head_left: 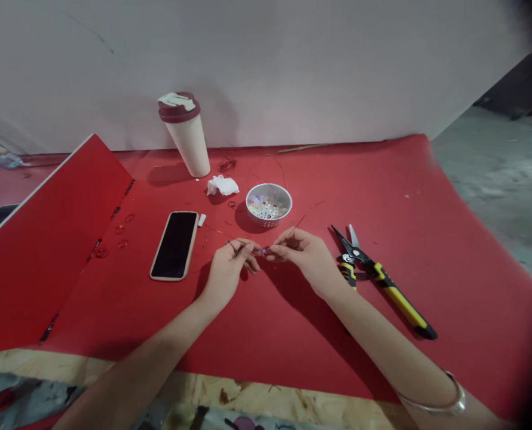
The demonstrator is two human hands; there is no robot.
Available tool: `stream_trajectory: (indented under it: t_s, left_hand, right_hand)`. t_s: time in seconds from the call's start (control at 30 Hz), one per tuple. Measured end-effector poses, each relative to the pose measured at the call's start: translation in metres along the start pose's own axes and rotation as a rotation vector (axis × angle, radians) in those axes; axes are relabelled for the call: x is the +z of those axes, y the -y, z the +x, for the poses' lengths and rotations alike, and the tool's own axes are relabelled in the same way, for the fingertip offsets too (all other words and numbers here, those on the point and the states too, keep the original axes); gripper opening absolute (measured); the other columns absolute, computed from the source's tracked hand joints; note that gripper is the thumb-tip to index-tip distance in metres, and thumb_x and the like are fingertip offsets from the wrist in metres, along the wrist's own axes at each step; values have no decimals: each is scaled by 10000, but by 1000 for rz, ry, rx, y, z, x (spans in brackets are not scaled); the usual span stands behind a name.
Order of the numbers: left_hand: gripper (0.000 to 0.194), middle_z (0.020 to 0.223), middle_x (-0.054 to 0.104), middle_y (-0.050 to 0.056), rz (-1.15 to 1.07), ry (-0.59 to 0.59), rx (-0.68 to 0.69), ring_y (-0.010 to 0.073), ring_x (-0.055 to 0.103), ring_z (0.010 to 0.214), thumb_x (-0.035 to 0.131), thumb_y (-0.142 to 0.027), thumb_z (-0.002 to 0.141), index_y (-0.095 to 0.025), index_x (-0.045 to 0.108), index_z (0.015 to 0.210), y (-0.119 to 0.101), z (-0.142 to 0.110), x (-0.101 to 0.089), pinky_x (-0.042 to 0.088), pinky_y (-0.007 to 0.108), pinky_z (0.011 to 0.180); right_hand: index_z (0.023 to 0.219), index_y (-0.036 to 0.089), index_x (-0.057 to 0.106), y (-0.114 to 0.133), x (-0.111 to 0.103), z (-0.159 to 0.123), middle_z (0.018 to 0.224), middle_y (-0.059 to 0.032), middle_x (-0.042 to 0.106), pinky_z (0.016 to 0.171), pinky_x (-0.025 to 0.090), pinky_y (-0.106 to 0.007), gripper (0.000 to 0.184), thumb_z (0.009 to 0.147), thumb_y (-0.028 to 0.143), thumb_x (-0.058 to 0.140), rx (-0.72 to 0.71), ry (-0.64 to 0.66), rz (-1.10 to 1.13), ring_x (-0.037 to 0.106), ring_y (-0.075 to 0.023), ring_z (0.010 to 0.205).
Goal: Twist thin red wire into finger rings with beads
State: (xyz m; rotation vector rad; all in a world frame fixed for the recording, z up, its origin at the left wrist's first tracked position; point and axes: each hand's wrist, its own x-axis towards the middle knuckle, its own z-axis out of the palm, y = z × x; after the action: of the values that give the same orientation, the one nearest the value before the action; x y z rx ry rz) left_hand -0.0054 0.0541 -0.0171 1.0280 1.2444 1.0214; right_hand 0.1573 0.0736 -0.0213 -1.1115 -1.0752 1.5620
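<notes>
My left hand (pixel 232 263) and my right hand (pixel 299 254) meet above the red paper sheet (pixel 427 203), fingertips almost touching. Both pinch a thin dark wire (pixel 248 246) with a tiny blue-purple bead (pixel 265 251) on it between them. Beyond my hands stands a small perforated metal bowl (pixel 268 205) holding several mixed beads. To the right of my right hand lie yellow-and-black tin snips (pixel 373 280), untouched. A black-screened phone (pixel 174 245) in a beige case lies to the left of my left hand.
A cream travel cup (pixel 186 134) with a maroon lid stands at the back, near a crumpled white tissue (pixel 222 186). Small wire rings (pixel 122 243) lie left. A folded red sheet (pixel 46 239) rises left; a wall stands behind; chipboard (pixel 248 394) edges the front.
</notes>
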Motion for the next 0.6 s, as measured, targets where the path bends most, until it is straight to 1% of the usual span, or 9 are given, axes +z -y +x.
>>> stream_trajectory:
  t_s: [0.17,0.37,0.6]
  left_hand:
    - [208,522,581,-8,20,7,-4,99,527,466,526,-343,827,-156,597,769,-1,0,0,370,200,448]
    - [192,555,584,-7,12,42,-26,91,523,455,514,-319,819,-158,571,729,-1,3,-1,375,198,430]
    - [172,608,576,-13,4,104,-24,78,532,455,519,-299,806,-151,558,726,2,2,0,381,190,419]
  right_hand:
    - [684,191,577,1,1,0,639,19,649,665,554,-318,224,637,311,760,5,9,-20,675,-158,608]
    - [699,191,578,1,1,-2,635,20,633,662,530,-316,200,672,316,732,-16,51,-114,659,-155,608]
    - [731,189,564,-3,-2,-1,602,38,587,594,463,-291,164,709,292,690,-69,75,-273,581,-123,521]
